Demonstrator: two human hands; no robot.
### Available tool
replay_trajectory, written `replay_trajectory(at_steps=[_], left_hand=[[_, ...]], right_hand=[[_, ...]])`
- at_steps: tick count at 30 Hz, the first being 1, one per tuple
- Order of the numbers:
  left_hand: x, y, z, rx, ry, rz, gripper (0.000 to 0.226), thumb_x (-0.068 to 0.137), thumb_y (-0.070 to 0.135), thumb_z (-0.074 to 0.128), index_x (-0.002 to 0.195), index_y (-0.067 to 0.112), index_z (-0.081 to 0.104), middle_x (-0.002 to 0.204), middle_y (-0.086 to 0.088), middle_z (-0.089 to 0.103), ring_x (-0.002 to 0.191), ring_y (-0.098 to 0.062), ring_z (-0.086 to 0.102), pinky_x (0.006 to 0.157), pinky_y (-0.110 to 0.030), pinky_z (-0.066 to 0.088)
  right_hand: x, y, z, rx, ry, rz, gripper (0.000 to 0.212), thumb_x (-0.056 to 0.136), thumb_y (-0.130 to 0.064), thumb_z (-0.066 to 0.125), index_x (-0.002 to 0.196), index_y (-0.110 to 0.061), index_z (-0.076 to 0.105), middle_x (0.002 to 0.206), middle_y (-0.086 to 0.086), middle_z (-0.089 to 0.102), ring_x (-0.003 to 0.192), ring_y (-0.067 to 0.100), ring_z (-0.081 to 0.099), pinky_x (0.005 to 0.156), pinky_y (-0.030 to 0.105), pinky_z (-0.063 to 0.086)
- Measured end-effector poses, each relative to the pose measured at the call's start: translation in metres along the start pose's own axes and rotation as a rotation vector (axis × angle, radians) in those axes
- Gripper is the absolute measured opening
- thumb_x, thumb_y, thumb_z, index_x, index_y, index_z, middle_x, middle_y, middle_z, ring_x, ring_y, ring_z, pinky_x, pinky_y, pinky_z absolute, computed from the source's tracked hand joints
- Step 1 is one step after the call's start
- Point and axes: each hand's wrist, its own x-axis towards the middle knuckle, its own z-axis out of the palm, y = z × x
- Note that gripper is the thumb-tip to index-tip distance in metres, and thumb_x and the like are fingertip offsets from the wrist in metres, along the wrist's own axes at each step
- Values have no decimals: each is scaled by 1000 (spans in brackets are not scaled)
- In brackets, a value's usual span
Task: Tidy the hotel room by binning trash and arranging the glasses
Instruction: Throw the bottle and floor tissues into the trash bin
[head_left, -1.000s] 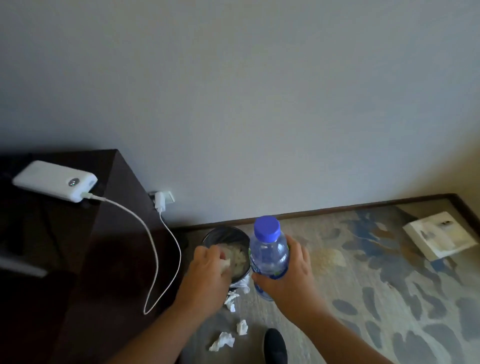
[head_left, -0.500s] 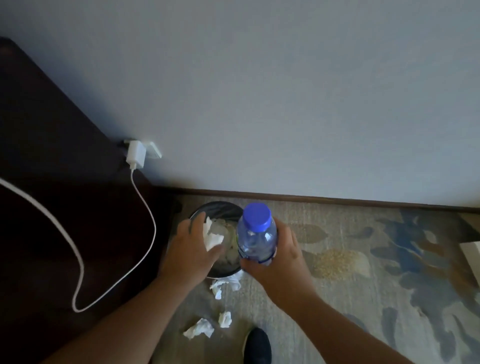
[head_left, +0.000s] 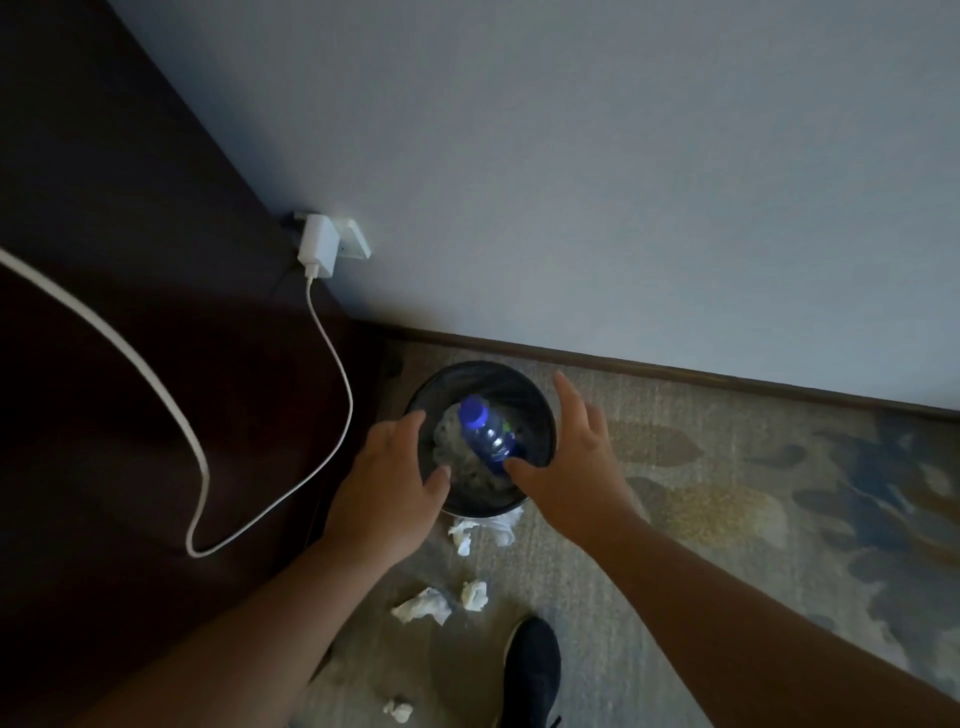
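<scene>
A round black bin (head_left: 524, 387) stands on the carpet near the wall. Inside it lies a clear plastic bottle (head_left: 485, 434) with a blue cap, tilted on top of white crumpled tissue. My left hand (head_left: 387, 483) hovers over the bin's left rim, fingers spread and holding nothing. My right hand (head_left: 571, 462) is over the right rim, fingers straight and apart, also holding nothing. Several crumpled tissues lie on the floor: one (head_left: 485, 530) against the bin's front, two (head_left: 423, 605) nearer my foot, one (head_left: 397, 709) at the bottom.
A dark wooden cabinet (head_left: 130, 364) fills the left side. A white charger (head_left: 317, 244) sits in a wall socket, and its cable (head_left: 332, 364) loops down the cabinet face. My black shoe (head_left: 532, 670) is on the patterned carpet (head_left: 779, 493).
My right hand let go of the bottle, which now lies in the bin. My left hand dropped its tissue. Both hands opened, and the view tipped further down.
</scene>
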Motion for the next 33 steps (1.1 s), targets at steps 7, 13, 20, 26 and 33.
replay_trajectory(at_steps=[7, 13, 20, 26, 33], left_hand=[[-22, 2, -4, 5, -45, 9, 61, 90, 37, 55, 143, 22, 28, 141, -4, 36, 123, -18, 44, 88, -27, 40], [-59, -3, -2, 23, -131, 61, 62, 91, 38, 53, 144, 22, 26, 145, -8, 33, 123, -25, 46, 92, -34, 43], [-124, -21, 13, 103, -205, 169, 62, 90, 39, 54, 143, 25, 25, 142, -8, 37, 121, -24, 48, 89, -37, 47], [-166, -54, 50, 129, -221, 276, 60, 88, 40, 54, 140, 28, 27, 138, -6, 41, 120, -23, 47, 83, -30, 40], [-163, -154, 154, 221, -237, 262, 58, 89, 39, 54, 140, 29, 28, 139, -5, 40, 121, -24, 47, 86, -35, 42]], right_hand=[[-22, -23, -6, -70, 42, -87, 65, 83, -34, 64, 139, -30, 33, 134, -4, 40, 115, 14, 47, 87, 36, 53], [-74, -32, -1, -80, 118, -88, 52, 87, -34, 59, 135, -24, 43, 131, -3, 45, 98, 7, 48, 75, 21, 45], [-161, -25, 31, -88, 299, -45, 46, 86, -36, 61, 130, -25, 50, 129, -6, 51, 94, 1, 46, 66, 8, 30], [-211, 20, 77, -73, 284, 35, 51, 86, -41, 59, 133, -27, 47, 136, -8, 46, 115, 10, 50, 78, 16, 34], [-190, 132, 154, -137, 210, 19, 50, 86, -42, 60, 132, -30, 47, 136, -8, 46, 113, 9, 50, 81, 21, 36]])
